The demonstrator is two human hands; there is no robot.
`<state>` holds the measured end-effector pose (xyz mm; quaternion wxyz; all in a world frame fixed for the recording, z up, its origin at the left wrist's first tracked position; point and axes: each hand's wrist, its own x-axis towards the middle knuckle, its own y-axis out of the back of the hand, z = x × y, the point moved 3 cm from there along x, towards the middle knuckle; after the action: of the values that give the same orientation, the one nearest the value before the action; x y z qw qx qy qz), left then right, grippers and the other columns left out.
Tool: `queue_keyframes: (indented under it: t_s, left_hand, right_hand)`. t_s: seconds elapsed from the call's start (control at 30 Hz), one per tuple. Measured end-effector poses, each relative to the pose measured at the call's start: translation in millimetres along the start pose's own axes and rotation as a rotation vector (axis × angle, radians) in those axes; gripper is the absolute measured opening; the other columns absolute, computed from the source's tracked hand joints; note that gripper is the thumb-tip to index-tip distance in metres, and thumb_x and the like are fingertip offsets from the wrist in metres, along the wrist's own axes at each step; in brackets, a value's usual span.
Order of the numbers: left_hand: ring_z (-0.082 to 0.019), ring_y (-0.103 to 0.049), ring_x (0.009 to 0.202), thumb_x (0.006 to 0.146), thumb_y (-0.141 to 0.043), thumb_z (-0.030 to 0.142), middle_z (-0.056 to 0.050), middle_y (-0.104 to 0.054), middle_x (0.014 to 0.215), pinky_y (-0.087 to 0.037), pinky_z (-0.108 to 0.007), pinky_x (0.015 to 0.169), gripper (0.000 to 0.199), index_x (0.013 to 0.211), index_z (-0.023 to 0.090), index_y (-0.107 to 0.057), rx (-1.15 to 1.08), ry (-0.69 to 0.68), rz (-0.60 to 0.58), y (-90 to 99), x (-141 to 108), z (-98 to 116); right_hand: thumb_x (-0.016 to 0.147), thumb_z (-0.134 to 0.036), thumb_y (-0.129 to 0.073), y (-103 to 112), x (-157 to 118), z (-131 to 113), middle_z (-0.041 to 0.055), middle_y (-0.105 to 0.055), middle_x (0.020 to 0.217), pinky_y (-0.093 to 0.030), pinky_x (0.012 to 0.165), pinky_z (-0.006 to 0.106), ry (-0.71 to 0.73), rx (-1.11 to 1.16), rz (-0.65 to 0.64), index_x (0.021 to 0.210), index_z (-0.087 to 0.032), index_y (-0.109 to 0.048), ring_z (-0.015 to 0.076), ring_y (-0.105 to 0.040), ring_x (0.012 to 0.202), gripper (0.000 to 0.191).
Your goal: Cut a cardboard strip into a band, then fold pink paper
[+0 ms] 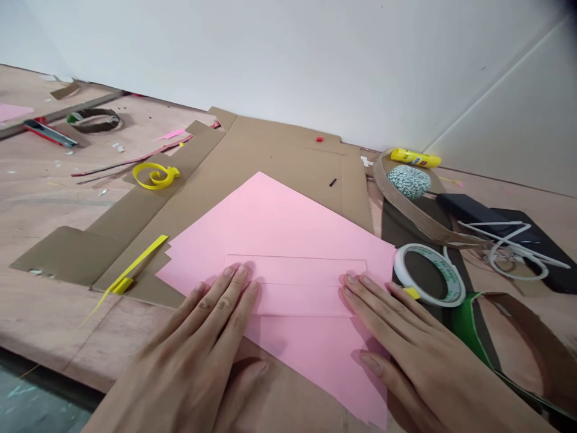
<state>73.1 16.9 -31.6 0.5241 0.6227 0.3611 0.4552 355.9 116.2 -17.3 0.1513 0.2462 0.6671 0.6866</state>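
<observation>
Several pink sheets (270, 216) lie on flattened brown cardboard (288, 141), one corner pointing away from me. Across them sits a narrow pink strip (300, 285) with a crease along its length. The fingers of my left hand (202, 331) lie flat over the strip's left end, its thumb lower down near the table. At the strip's right end my right hand (401, 337) rests with fingers stretched out, its thumb on the pink paper below. Neither hand grips anything.
Yellow curled strips (155, 176) and a long yellow strip (135, 264) lie left. A cutter (51, 133) is farther left. At right are a white tape roll (429, 275), twine ball (409, 182), glue stick (415, 157), white cable (518, 264) and green-brown band (469, 325).
</observation>
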Motion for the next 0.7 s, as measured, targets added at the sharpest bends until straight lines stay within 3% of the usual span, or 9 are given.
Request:
queue_keyframes:
  t_s: [0.1,0.23,0.43,0.6,0.7]
  left_hand:
    - [-0.030,-0.042,0.159,0.103,-0.057,0.054,-0.006,-0.032,0.176,-0.042,-0.045,0.130,0.081,0.172,0.024,-0.027,0.044,-0.020,-0.043,-2.1,-5.7,-7.9]
    - [-0.031,-0.047,0.155,0.102,-0.058,0.056,-0.001,-0.035,0.175,-0.050,-0.045,0.124,0.078,0.171,0.034,-0.028,0.016,-0.044,-0.024,2.3,-4.1,-12.2]
    - [-0.027,-0.055,0.149,0.109,-0.046,0.054,-0.010,-0.046,0.168,-0.040,-0.042,0.130,0.077,0.172,0.015,-0.023,0.000,-0.021,0.064,15.8,10.3,-3.1]
    - [-0.027,-0.064,0.141,0.109,-0.043,0.059,-0.010,-0.055,0.161,-0.041,-0.041,0.129,0.079,0.172,0.016,-0.024,0.019,-0.027,0.108,21.1,18.7,-0.6]
    - [-0.025,-0.059,0.145,0.110,-0.040,0.057,-0.009,-0.054,0.162,-0.021,-0.038,0.137,0.076,0.171,0.013,-0.026,0.063,-0.048,0.129,18.0,15.6,-2.4]
  right_hand:
    - [0.106,-0.022,-0.048,0.7,-1.0,0.5,0.0089,-0.044,0.171,-0.044,0.127,0.046,-0.038,0.061,0.000,0.168,-0.018,-0.039,0.0272,-0.048,0.155,0.063]
    - [0.105,-0.022,-0.046,-3.2,-2.9,4.2,0.0079,-0.045,0.170,-0.045,0.126,0.051,-0.054,0.121,-0.044,0.171,-0.022,-0.033,0.0296,-0.046,0.156,0.067]
    - [0.105,-0.026,-0.047,-3.2,-2.2,9.5,0.0082,-0.047,0.169,-0.048,0.123,0.053,-0.062,0.153,-0.076,0.170,-0.024,-0.038,0.0324,-0.048,0.154,0.065]
    - [0.107,-0.028,-0.050,0.0,1.1,7.5,0.0109,-0.046,0.168,-0.047,0.124,0.055,-0.054,0.153,-0.089,0.167,-0.019,-0.041,0.0310,-0.048,0.155,0.062]
    - [0.109,-0.034,-0.049,-1.4,0.3,11.9,0.0120,-0.045,0.169,-0.048,0.123,0.056,-0.103,0.157,-0.133,0.167,-0.016,-0.041,0.0307,-0.048,0.155,0.061]
